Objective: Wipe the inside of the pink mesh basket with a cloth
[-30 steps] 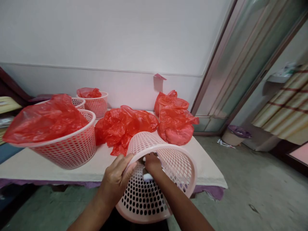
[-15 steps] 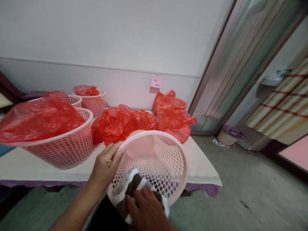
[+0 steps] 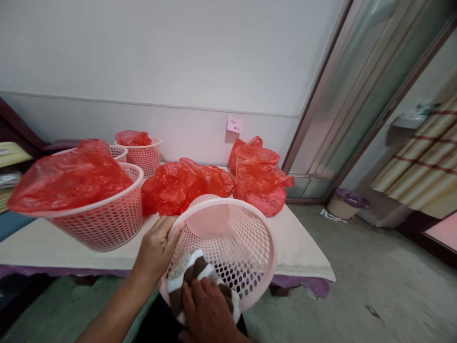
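While the left hand (image 3: 157, 245) holds a tilted basket (image 3: 246, 233), the right hand (image 3: 210, 305) presses a cloth (image 3: 194, 271)

Although the tilted basket is at the front edge of the table (image 3: 303, 245), its mouth is turned toward the person. The left hand grasps the rim on its left side, with the thumb near the edge. The right hand lies upon the cloth, striped in brown and white, at the near inside of the basket; whether its fingers also grip the fabric, I cannot tell. Behind, a heap of red plastic (image 3: 178, 188) lies on the table. To the left stands another basket (image 3: 103, 224), from which a red bag (image 3: 67, 183) bulges above the rim.
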`<state>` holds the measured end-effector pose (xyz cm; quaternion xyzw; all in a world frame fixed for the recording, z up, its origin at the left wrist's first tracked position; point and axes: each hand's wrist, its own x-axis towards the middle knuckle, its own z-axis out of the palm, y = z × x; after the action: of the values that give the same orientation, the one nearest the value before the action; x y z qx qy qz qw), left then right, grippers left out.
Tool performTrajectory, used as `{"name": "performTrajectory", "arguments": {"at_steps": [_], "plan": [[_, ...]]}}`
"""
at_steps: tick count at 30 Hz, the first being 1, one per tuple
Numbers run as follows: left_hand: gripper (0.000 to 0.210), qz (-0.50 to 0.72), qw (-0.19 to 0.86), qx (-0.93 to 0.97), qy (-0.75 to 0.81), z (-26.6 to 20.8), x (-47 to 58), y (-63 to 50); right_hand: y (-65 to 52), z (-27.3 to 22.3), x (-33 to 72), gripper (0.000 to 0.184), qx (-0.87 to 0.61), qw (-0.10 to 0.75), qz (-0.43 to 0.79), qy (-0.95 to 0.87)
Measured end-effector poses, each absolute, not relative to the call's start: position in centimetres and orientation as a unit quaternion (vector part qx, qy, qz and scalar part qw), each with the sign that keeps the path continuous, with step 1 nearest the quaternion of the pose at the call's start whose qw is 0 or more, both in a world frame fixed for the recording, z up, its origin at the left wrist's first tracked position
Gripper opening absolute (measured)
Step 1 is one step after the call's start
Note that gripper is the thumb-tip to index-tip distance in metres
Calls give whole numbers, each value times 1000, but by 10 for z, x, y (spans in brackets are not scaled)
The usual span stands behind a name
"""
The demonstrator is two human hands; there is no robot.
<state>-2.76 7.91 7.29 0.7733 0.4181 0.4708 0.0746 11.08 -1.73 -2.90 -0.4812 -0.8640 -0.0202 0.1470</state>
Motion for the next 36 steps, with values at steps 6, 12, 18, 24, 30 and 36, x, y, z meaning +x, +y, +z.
{"name": "performTrajectory", "arguments": {"at_steps": [6,12,18,24,30,36], "plan": [[21,490,105,750,430,75,-21,80,-10,-43,107,52,-522,136,-54,-840],[30,526,184,678,479,52,-22,53,-7,-3,97,37,-542,300,47,-784],[21,525,123,706,459,48,-34,43,0,18,107,37,-482,278,149,-817],[26,512,42,768,381,60,-44,64,15,-1,145,18,-540,8,18,-841],[27,512,89,773,363,64,-45,70,49,25,182,25,-624,-7,-40,-780],[29,501,246,731,393,82,-64,72,62,49,182,35,-669,21,-58,-741]]}}
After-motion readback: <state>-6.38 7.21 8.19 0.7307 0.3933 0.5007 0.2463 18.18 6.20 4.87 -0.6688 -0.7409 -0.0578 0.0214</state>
